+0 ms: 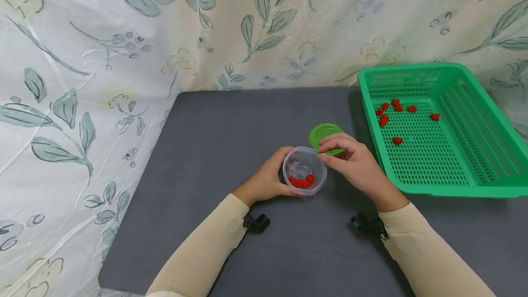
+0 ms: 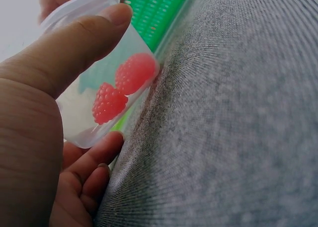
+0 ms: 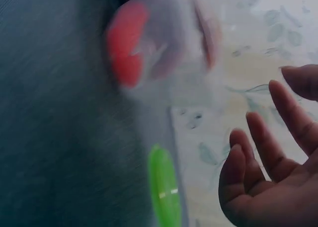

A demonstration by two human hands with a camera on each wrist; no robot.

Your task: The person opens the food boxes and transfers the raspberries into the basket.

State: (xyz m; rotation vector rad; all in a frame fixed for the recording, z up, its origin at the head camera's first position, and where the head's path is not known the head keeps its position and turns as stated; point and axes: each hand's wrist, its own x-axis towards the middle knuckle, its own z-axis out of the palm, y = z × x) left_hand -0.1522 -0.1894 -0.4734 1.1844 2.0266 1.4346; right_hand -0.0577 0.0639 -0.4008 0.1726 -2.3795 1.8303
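Observation:
My left hand (image 1: 267, 177) grips a clear plastic tub (image 1: 316, 168), thumb on one side and fingers on the other. Its mouth faces up toward the head camera. Several red raspberries (image 1: 302, 182) lie in the bottom, against the near side; two show through the wall in the left wrist view. At the tub's right rim is my right hand (image 1: 360, 164), its fingers spread and bare in the right wrist view. Whether a fingertip touches the rim I cannot tell. A round green lid (image 1: 323, 132) lies just behind the tub, partly hidden by the right hand.
A green plastic basket (image 1: 486, 190) stands on the right, with several loose raspberries (image 1: 398, 107) on its slotted floor, mostly toward its left side. The dark grey table (image 1: 214, 150) lies under both forearms. A leaf-patterned cloth (image 1: 264, 26) hangs behind and left of it.

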